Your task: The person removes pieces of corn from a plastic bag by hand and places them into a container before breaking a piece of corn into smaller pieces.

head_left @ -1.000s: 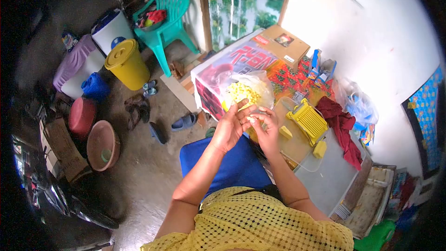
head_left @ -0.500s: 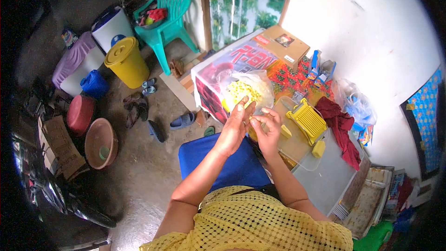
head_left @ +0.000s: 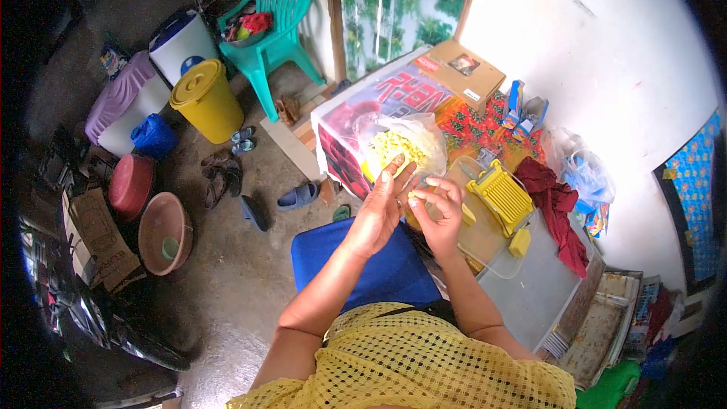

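A clear plastic bag (head_left: 428, 140) holding small yellow pieces (head_left: 395, 148) lies on the table. At the bag's near edge is my left hand (head_left: 381, 212), palm turned inward, its fingers stretched out. My right hand (head_left: 439, 216) is beside it, thumb and index finger pinched on a small yellow piece (head_left: 413, 198). Right of my hands, a yellow slicer (head_left: 501, 197) rests on a clear tray (head_left: 488, 246). A yellow block (head_left: 519, 242) lies by the slicer's near end, and another yellow chunk is partly hidden behind my right hand.
A dark red cloth (head_left: 556, 216) lies right of the slicer. A cardboard box (head_left: 462, 76) and blue packaging (head_left: 524, 112) stand farther back. A blue seat (head_left: 363, 265) is below my forearms. Slippers (head_left: 297, 196), basins (head_left: 165, 233) and a green chair (head_left: 273, 38) are at left.
Both hands have shifted only slightly near the bag. My right fingertips remain pinched, and the objects on the table have not visibly moved.
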A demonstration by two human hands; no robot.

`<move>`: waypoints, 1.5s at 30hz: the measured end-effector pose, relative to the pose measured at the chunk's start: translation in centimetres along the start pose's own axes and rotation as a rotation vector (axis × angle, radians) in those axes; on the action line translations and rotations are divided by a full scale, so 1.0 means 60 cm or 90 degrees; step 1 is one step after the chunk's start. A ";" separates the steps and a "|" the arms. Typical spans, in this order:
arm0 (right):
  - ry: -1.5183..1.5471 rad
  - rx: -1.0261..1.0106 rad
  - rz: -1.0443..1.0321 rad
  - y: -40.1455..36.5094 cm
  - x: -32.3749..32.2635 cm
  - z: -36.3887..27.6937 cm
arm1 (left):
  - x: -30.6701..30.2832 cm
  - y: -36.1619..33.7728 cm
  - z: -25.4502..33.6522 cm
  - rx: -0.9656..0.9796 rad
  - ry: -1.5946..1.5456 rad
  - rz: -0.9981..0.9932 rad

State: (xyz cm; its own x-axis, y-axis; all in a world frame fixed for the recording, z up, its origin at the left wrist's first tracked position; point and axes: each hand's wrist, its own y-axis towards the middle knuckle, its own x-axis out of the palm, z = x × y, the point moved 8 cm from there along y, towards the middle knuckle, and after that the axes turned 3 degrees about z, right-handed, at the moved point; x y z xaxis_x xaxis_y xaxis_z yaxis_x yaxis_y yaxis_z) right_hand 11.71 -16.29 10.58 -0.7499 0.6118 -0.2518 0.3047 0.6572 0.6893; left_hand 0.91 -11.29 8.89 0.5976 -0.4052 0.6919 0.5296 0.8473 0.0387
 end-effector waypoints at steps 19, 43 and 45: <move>0.070 0.037 -0.028 -0.001 0.008 0.027 | -0.066 0.011 -0.044 -0.073 0.114 0.062; -0.276 -0.050 -0.034 0.138 0.045 0.213 | -0.169 -0.045 -0.066 -0.147 0.139 0.221; -0.225 0.062 -0.089 0.114 0.015 0.235 | -0.168 -0.043 -0.061 -0.145 0.135 0.222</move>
State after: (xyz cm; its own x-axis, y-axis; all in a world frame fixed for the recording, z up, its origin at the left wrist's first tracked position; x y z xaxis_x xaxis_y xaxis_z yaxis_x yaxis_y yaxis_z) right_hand 21.40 -5.04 5.51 -0.5445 0.6161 -0.5692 0.2807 0.7733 0.5685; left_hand -4.29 -10.67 -0.86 0.8605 -0.1914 0.4722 0.3803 0.8581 -0.3452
